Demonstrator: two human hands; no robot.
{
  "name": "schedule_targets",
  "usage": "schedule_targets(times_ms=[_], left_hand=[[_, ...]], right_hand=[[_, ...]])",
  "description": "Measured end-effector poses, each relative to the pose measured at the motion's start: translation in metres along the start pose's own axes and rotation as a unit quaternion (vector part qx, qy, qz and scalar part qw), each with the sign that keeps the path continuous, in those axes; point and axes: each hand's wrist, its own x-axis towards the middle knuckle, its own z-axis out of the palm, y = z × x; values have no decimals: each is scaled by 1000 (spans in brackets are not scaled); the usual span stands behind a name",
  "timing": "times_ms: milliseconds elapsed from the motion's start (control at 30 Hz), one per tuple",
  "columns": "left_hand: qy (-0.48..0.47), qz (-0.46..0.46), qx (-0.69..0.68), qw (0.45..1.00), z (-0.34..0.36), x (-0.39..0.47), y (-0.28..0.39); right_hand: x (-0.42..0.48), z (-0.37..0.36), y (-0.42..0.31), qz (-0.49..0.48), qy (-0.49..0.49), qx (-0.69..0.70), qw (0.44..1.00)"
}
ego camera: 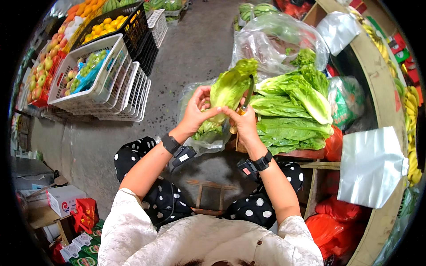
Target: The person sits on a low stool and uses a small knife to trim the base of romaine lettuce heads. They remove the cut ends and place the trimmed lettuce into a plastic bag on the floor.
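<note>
My left hand holds a head of romaine lettuce upright, leafy end away from me and its base towards me. In my right hand is a knife with a curved dark blade and a yellowish handle; the fingertips of this hand also touch the lettuce base. Several more lettuce heads lie stacked just right of my hands on a low wooden surface. Below the held head, loose leaves sit in a clear plastic bag.
A large clear bag stands behind the stack. White crates with grapes and a black crate of orange fruit stand at left. On the right, a wooden counter edge curves past, with hanging plastic bags and red bags below.
</note>
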Motion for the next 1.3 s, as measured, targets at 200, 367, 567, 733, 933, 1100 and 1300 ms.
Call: schedule_targets(times_ms=[200,367,567,733,933,1100,1300], left_hand=[[105,-7,-22,994,5,-3,8],[64,-11,-45,997,0,-3,3],[27,-12,-61,998,-4,-4,-1],[26,-28,-21,999,13,-8,16],[32,-60,-49,996,2,-8,-2],[24,-69,-111,991,2,-6,-2],[-12,-79,-147,986,5,-9,1]], right_hand=[[-7,8,-7,-3,21,-28,999],[-5,0,6,6,39,29,999],[-3,0,8,-17,32,71,997],[-7,4,5,-18,18,-31,999],[-7,4,0,-6,42,89,995],[0,-5,7,-14,52,85,995],[9,-15,4,-34,110,95,989]])
